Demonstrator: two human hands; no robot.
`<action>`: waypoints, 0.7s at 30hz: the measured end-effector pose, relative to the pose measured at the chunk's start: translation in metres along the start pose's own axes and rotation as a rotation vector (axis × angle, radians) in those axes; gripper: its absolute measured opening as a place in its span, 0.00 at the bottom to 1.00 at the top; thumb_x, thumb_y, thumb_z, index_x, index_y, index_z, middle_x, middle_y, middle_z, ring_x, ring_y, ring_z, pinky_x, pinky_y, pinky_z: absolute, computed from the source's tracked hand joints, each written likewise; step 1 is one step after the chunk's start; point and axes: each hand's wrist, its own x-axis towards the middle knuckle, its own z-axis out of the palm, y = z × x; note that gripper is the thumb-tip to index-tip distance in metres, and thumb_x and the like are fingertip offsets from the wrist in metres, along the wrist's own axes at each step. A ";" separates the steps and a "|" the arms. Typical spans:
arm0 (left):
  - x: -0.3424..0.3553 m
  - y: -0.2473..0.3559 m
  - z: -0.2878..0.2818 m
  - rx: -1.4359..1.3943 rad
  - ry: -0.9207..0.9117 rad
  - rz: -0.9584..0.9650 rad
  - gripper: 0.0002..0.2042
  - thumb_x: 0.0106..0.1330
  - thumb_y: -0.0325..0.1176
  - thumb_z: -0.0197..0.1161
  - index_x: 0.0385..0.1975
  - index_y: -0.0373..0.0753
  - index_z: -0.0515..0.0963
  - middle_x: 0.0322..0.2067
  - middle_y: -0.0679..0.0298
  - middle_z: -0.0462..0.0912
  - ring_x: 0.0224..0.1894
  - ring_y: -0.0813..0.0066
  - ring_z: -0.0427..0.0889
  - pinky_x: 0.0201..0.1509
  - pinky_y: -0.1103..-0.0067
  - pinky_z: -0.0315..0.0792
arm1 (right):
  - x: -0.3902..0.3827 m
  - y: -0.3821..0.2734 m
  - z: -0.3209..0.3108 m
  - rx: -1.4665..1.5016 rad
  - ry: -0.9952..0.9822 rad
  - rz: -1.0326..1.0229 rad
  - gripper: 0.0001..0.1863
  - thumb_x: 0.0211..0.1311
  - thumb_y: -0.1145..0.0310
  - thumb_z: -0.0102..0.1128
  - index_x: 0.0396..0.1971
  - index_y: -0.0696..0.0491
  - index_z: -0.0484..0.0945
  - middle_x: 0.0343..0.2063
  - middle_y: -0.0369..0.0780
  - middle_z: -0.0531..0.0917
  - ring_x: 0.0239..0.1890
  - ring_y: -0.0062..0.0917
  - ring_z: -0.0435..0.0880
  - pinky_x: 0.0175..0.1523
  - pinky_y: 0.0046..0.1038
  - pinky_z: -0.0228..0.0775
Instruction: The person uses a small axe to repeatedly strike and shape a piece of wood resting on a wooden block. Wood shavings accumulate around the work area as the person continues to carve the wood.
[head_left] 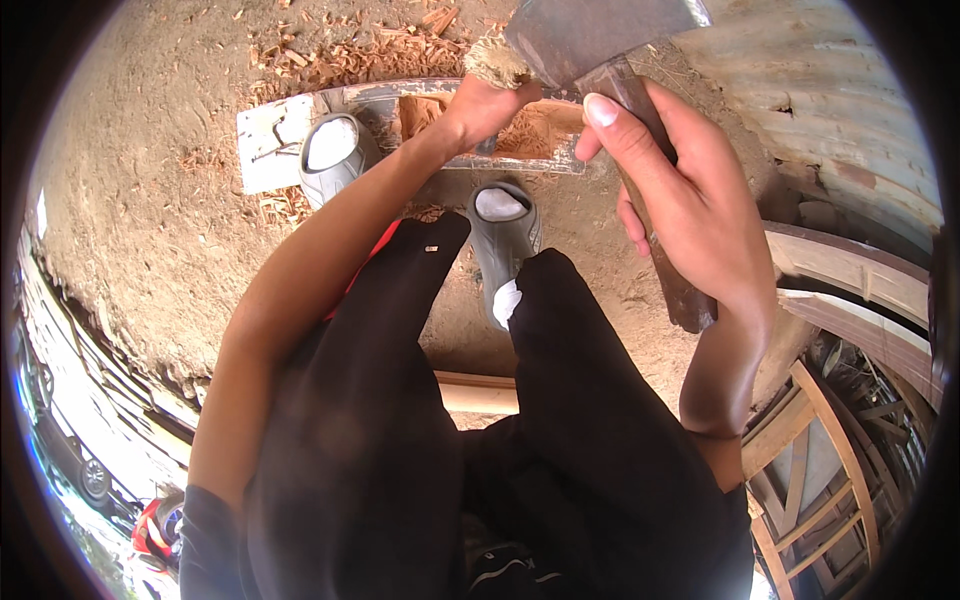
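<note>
While the right hand (690, 200) grips the axe (600, 40), the left hand (490, 100) holds the plank (440, 100). Better to keep those fingers clear.

Bare dirt ground (150, 180) with wood chips (350, 55) scattered along top. White board (262, 145) lying flat at upper left. Grey slip-on shoes (330, 150) over white socks, black trousers (600, 420). Wooden frame pieces (820, 470) stacked at lower right, curved planks (850, 265) above them. Corrugated sheet (820, 90) at upper right.

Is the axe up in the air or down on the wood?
Up. The right hand holds the axe raised, clear of the wooden piece.
</note>
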 end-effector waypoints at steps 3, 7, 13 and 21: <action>0.005 -0.004 0.002 0.023 -0.004 0.035 0.20 0.63 0.32 0.64 0.55 0.37 0.77 0.51 0.57 0.84 0.54 0.65 0.80 0.60 0.71 0.71 | 0.003 -0.005 0.000 -0.013 -0.005 -0.001 0.18 0.76 0.55 0.52 0.40 0.57 0.76 0.33 0.35 0.80 0.15 0.13 0.70 0.20 0.18 0.60; 0.007 -0.006 0.000 -0.018 -0.018 0.007 0.20 0.62 0.32 0.64 0.54 0.36 0.78 0.49 0.56 0.84 0.52 0.64 0.81 0.59 0.71 0.72 | 0.005 0.000 0.003 -0.011 0.026 -0.106 0.18 0.76 0.55 0.52 0.40 0.57 0.76 0.33 0.34 0.80 0.15 0.13 0.69 0.20 0.18 0.60; 0.011 -0.021 -0.005 0.105 -0.042 -0.094 0.19 0.63 0.36 0.65 0.53 0.36 0.79 0.48 0.53 0.85 0.52 0.62 0.83 0.58 0.71 0.74 | 0.024 0.040 0.029 -0.162 0.131 -0.270 0.17 0.76 0.57 0.54 0.40 0.58 0.75 0.22 0.35 0.77 0.16 0.16 0.72 0.21 0.23 0.62; -0.005 -0.001 -0.004 0.147 -0.035 0.034 0.19 0.67 0.37 0.62 0.55 0.36 0.77 0.51 0.51 0.83 0.57 0.57 0.80 0.61 0.69 0.72 | 0.015 0.019 0.022 -0.219 0.085 -0.137 0.18 0.75 0.57 0.55 0.38 0.60 0.75 0.19 0.36 0.75 0.17 0.17 0.67 0.24 0.26 0.61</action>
